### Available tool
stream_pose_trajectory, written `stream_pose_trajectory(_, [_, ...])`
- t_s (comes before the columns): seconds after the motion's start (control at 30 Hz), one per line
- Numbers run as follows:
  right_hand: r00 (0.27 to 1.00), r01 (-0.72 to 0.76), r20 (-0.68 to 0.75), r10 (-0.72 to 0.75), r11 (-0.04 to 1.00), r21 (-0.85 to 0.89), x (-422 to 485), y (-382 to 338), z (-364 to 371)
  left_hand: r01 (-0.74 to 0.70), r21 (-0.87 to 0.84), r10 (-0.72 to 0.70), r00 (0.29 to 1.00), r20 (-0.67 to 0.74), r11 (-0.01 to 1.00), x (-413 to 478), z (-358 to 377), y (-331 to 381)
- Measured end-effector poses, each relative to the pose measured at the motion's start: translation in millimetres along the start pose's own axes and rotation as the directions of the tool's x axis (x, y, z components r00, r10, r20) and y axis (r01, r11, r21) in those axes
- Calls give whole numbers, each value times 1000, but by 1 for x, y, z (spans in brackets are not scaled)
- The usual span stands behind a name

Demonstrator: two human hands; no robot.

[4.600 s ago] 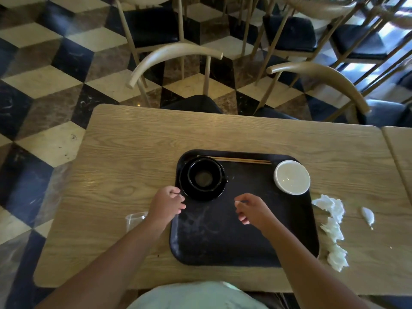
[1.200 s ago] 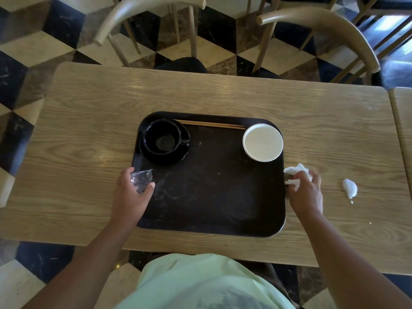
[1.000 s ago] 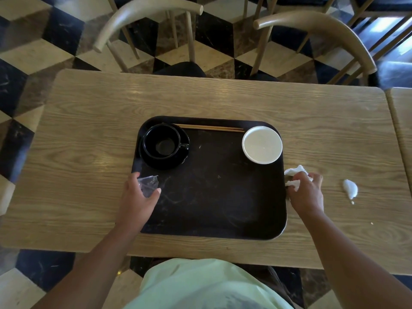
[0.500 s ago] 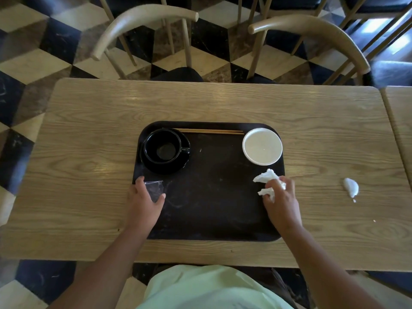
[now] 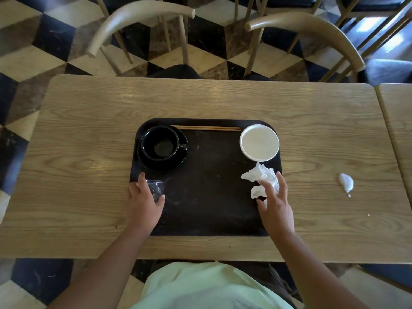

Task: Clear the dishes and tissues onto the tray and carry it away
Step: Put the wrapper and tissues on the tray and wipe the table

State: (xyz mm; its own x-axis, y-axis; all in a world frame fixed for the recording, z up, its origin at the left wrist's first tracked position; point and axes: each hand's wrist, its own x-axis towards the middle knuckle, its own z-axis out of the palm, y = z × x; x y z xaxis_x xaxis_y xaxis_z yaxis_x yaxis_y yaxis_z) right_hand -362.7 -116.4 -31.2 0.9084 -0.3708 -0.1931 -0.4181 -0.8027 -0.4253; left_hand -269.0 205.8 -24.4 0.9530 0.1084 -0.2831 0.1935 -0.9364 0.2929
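A black tray [image 5: 207, 197] lies on the wooden table [image 5: 89, 152]. On it stand a black cup on its saucer [image 5: 161, 147], a pair of chopsticks [image 5: 207, 128] along the far rim and a white bowl [image 5: 259, 142]. Crumpled white tissues [image 5: 260, 175] lie on the tray's right side. My right hand [image 5: 275, 208] hovers just over them with fingers spread and holds nothing. My left hand [image 5: 143, 202] grips a small clear plastic cup [image 5: 156, 189] at the tray's left edge. One more tissue [image 5: 346, 182] lies on the table at the right.
Two wooden chairs [image 5: 138, 21] stand at the table's far side. A second table [image 5: 399, 130] adjoins on the right. The floor has a black, brown and cream checker pattern.
My right hand carried the tissues from the table onto the tray and has let go, fingers now spread. My left hand brought the clear cup onto the tray's left edge.
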Motion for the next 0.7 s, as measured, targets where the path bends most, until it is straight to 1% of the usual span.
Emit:
stream_pose_trajectory(0.17, [999,-42,-12,42,997,66,-25,4,6,7,3,-7,999,33,1000,-5,-2,1])
stream_pose_trajectory(0.23, [999,-34,8,33,995,96,-32,5,9,23,-12,-23,999,36,1000,-11,-4,1])
stream_pose_trajectory(0.37, [998,-46,58,40,994,102,-44,8,13,66,-33,-65,997,36,997,-29,-8,1])
stream_pose_trajectory(0.5, [994,-35,107,21,990,134,-54,12,6,73,7,-73,996,48,997,-48,-13,4])
stream_pose_trajectory(0.6, [992,-29,127,12,991,130,-61,14,-5,45,86,-51,997,64,995,-61,-15,15])
stream_pose_trajectory(0.7, [996,-23,87,12,992,125,-64,19,-16,-42,107,35,997,69,993,-72,-12,32])
